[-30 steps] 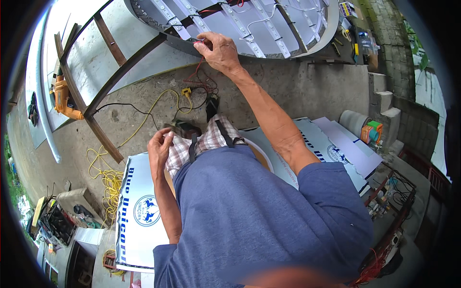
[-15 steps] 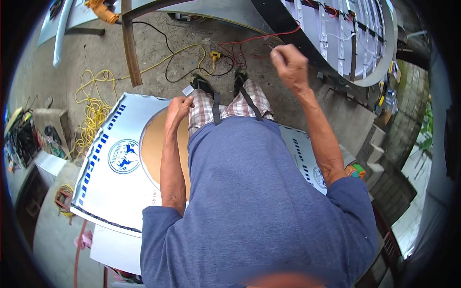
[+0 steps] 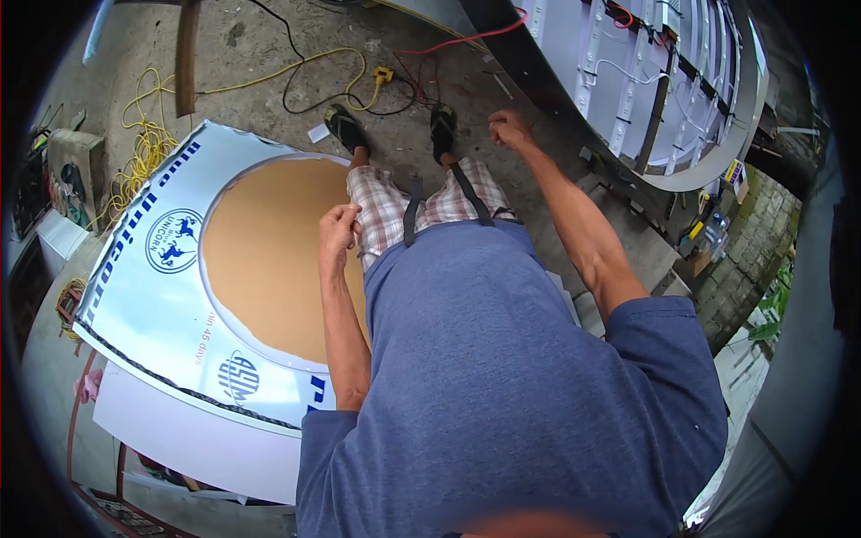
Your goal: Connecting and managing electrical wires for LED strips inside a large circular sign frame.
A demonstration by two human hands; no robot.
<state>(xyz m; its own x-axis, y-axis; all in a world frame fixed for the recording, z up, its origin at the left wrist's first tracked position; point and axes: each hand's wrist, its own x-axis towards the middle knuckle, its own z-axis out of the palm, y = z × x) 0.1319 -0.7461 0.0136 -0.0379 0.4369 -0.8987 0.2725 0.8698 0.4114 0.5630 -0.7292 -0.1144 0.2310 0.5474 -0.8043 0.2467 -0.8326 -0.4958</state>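
Observation:
My left hand hangs beside my left thigh, its fingers curled in; whatever they hold, if anything, is hidden. Below it lies a flat panel with a large round tan area, framed by white-and-blue printed film. My right hand is out ahead of my right leg, with bent fingers closed toward the palm, and I cannot make out anything in them. It is nearest to the dark rim of a large curved lit-sign frame fitted with light strips and wires; a gap separates them.
Yellow cable lies coiled at the left, running to a yellow socket block ahead of my feet. Red wires and a black cord cross the concrete floor. A brown metal bar stands at far left; tools and bottles lie at right.
My body and view have shifted, so more of the round-cut panel shows at left. My right hand has moved lower and closer in; my left hand stays near my thigh.

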